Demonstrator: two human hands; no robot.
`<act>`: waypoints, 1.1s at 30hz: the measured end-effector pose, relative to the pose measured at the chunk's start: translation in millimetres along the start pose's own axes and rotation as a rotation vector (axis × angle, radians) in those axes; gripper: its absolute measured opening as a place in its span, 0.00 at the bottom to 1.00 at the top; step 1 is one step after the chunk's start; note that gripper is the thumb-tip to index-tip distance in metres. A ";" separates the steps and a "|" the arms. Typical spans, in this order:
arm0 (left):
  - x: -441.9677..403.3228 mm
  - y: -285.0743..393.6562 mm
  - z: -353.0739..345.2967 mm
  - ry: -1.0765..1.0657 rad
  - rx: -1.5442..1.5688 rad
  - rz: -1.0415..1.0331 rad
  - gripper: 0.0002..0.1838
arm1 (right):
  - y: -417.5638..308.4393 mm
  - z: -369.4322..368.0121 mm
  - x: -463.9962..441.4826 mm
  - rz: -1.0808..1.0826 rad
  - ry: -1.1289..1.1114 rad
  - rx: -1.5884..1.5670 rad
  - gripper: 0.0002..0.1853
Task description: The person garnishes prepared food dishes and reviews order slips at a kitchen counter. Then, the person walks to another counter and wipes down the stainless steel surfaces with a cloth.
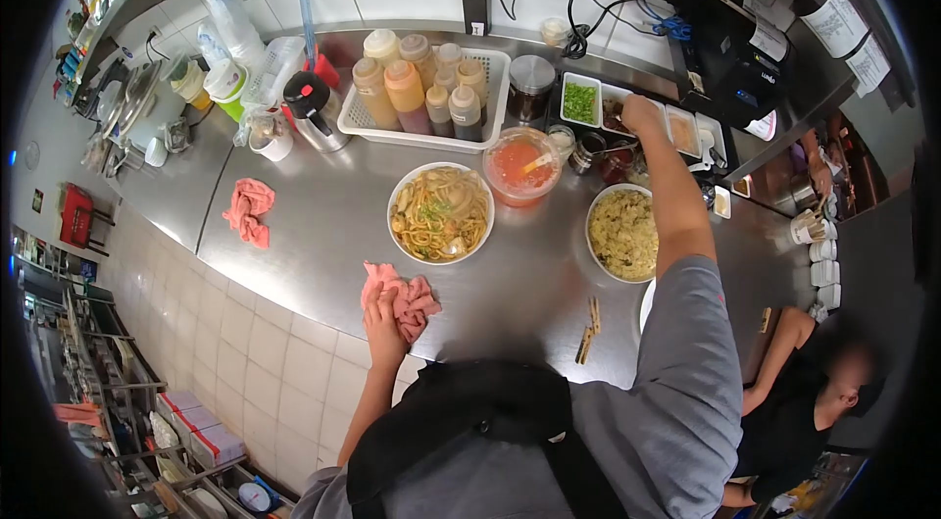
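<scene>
My left hand (384,321) rests on a crumpled pink cloth (414,305) at the front edge of the steel counter (314,196), fingers spread a little over it. My right hand (642,115) reaches to the back right, over the row of white ingredient trays, beside the one with chopped green onion (580,102). Its fingertips point down into a dark-filled tray and are hidden. Under my right forearm stands a bowl of fried rice (623,233). A bowl of noodles (441,213) sits mid-counter, in front of a tub of red sauce (520,166).
Behind the noodles, a white basket (392,137) holds several sauce bottles. A thermos (312,107) and another pink cloth (251,211) are at the left. Two wooden clothespins (588,331) lie near the front edge. Another person (799,411) is at the lower right.
</scene>
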State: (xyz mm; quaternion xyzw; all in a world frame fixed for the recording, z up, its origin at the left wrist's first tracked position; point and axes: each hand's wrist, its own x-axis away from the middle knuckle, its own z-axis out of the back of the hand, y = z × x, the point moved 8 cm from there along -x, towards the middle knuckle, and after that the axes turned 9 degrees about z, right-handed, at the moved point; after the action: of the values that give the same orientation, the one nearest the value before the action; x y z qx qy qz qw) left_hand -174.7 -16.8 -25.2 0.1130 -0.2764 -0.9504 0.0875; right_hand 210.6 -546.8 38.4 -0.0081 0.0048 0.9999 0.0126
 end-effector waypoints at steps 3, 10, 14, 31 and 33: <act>-1.2 4.4 1.3 -0.010 0.007 -0.012 0.28 | 15.3 6.1 4.2 -0.074 -0.003 -0.097 0.17; -1.0 1.9 -0.4 -0.017 -0.016 -0.001 0.32 | 74.1 -57.4 -19.3 -0.113 -0.099 -0.461 0.12; 0.6 5.0 2.4 -0.002 0.007 -0.009 0.34 | 94.1 -71.6 -16.0 -0.278 -0.032 -0.782 0.14; -22.7 17.0 -2.6 -0.044 0.121 -0.157 0.28 | -66.7 55.1 76.8 0.097 -0.009 -1.009 0.12; -25.6 14.2 -6.1 -0.040 0.117 -0.159 0.27 | -124.1 57.9 101.0 0.194 -0.068 -0.998 0.12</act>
State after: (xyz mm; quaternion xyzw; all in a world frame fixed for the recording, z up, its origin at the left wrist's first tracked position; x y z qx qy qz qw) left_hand -147.1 -25.9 -18.2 0.1203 -0.3232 -0.9387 -0.0004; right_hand 111.8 -419.7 93.5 0.0198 -0.4731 0.8766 -0.0857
